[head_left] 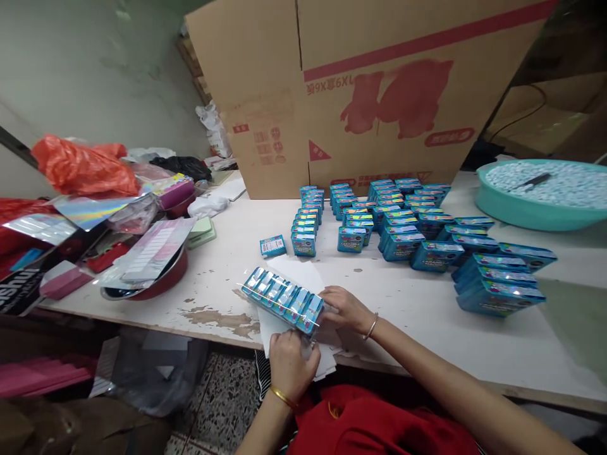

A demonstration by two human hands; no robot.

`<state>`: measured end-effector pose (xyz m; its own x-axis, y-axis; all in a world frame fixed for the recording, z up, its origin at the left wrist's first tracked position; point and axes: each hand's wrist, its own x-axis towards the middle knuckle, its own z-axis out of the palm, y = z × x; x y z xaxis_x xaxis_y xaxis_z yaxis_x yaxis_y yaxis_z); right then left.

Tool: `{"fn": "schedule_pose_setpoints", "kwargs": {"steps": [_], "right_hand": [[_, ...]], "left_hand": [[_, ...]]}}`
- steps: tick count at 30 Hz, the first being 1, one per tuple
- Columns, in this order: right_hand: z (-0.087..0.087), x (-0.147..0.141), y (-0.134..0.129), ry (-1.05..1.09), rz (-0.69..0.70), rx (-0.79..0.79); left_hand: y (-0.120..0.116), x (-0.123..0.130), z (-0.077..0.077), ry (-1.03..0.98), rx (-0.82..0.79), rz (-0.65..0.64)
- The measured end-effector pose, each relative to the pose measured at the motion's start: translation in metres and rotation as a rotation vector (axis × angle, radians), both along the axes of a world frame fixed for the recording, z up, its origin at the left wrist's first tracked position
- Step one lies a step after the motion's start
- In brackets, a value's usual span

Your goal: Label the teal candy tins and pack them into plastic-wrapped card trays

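One row of blue boxes (283, 298) sits in clear film (308, 340) over white paper (303, 272), left hand (289, 361) closed on the film, right hand (348, 308) touching the row's end — that grip unclear — while dozens of unwrapped boxes (351, 240) stand behind.

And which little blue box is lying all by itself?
The small blue box just left of the leftmost standing row: it lies apart, while the others stand grouped or sit in the clear-wrapped pack.
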<state>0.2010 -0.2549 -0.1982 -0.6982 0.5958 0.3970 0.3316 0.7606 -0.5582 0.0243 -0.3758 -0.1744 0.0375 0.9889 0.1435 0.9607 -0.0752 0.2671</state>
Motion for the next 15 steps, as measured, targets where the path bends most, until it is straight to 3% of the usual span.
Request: {"fn": "schedule_pose_setpoints", "kwargs": {"steps": [7,10,12,13,15], "right_hand": [[0.008,0.016,0.025,-0.093,-0.02,-0.049],[0.008,0.023,0.012,-0.029,-0.158,-0.151],[0.008,0.025,-0.005,0.155,-0.345,-0.295],[0.008,0.024,-0.015,0.274,-0.453,-0.387],[0.011,0.015,-0.035,0.479,-0.604,-0.587]], "left_hand": [[0.019,0.008,0.002,-0.018,-0.05,-0.075],[0.023,-0.012,0.023,-0.196,-0.218,-0.2],[0.032,-0.037,0.04,-0.397,-0.26,-0.247],[0.04,-0.052,0.048,-0.466,-0.185,-0.213],[0.061,-0.083,0.058,-0.551,0.095,-0.013]]}}
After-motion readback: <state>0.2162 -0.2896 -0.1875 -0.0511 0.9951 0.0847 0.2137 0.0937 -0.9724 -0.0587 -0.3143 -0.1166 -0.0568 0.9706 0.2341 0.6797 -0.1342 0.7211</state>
